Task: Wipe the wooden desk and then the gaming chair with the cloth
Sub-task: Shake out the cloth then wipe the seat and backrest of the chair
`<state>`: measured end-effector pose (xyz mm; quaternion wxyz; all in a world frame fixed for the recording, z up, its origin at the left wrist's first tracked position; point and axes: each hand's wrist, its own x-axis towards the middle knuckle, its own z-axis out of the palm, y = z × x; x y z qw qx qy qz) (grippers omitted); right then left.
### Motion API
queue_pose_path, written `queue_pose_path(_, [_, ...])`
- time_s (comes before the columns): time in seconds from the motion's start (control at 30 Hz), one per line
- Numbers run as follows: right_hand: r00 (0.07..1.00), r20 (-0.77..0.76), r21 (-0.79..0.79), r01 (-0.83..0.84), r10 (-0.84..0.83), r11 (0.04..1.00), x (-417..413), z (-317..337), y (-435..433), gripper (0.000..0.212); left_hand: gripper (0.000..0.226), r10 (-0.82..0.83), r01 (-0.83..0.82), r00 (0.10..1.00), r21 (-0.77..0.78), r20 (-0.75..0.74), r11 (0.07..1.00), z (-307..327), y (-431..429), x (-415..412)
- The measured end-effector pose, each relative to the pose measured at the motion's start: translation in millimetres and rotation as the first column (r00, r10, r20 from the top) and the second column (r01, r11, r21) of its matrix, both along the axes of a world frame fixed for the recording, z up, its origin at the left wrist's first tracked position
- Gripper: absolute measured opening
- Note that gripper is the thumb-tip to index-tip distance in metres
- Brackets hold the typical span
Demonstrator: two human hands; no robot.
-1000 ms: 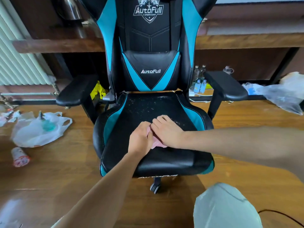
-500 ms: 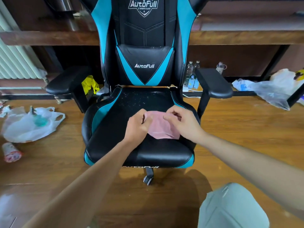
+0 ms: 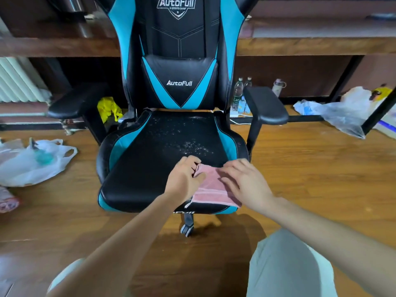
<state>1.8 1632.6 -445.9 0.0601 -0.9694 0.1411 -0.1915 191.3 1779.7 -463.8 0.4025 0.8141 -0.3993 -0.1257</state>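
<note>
The black and blue gaming chair (image 3: 150, 159) faces me, with pale specks scattered over its seat. A pink cloth (image 3: 211, 190) lies spread on the front right of the seat. My left hand (image 3: 184, 179) pinches the cloth's upper left corner with curled fingers. On the cloth's right side rests my right hand (image 3: 246, 183), its fingers spread over the fabric. The wooden desk (image 3: 310, 45) runs behind the chair.
White plastic bags lie on the wooden floor at the left (image 3: 32, 161) and right (image 3: 342, 114). Bottles (image 3: 241, 93) stand under the desk beside the right armrest (image 3: 265, 106). A yellow bag (image 3: 108, 109) sits behind the left armrest (image 3: 75, 101). A radiator (image 3: 17, 80) is at far left.
The cloth was bunched under both hands, then lifted and opened out; now it lies spread nearer the seat's front edge. My hands moved apart and toward me.
</note>
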Motion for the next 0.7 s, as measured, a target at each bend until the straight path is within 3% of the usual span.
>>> queue_pose_path(0.07, [0.986, -0.116, 0.036, -0.112, 0.115, 0.993, -0.1, -9.5, 10.4, 0.046, 0.031, 0.078, -0.076, 0.993, -0.019, 0.093, 0.997, -1.5, 12.3, 20.7])
queue_pose_path(0.13, [0.965, -0.238, 0.013, -0.112, 0.112, 0.994, 3.7, -21.9, 21.1, 0.056, 0.035, 0.178, -0.202, 0.939, 0.056, 0.294, 0.978, -2.0, 33.7, 51.6])
queue_pose_path(0.23, [0.965, -0.254, -0.056, -0.088, 0.071, 0.995, 10.3, -34.6, 32.3, 0.056, 0.052, 0.285, -0.415, 0.835, 0.200, 0.470, 0.887, -10.7, 76.3, 89.9])
queue_pose_path(0.37, [0.966, -0.223, -0.071, -0.149, 0.130, 0.986, 40.7, -37.1, 60.2, 0.056, 0.067, 0.322, -0.495, 0.842, 0.385, 0.432, 0.779, -17.0, 86.4, 89.8])
queue_pose_path(0.5, [0.940, -0.241, -0.035, -0.256, 0.240, 0.966, 67.7, -36.4, 79.3, 0.056, 0.067, 0.305, -0.484, 0.846, 0.389, 0.438, 0.784, -11.7, 80.4, 86.0])
queue_pose_path(0.6, [0.929, -0.271, 0.014, -0.259, 0.253, 0.966, 48.4, -34.4, 63.5, 0.055, 0.086, 0.324, -0.500, 0.841, 0.396, 0.433, 0.770, -8.0, 102.4, 98.5])
queue_pose_path(0.7, [0.948, -0.251, -0.043, -0.211, 0.194, 0.976, 10.9, -36.9, 37.2, 0.056, 0.104, 0.404, -0.554, 0.823, 0.405, 0.400, 0.727, -6.4, 121.5, 103.3])
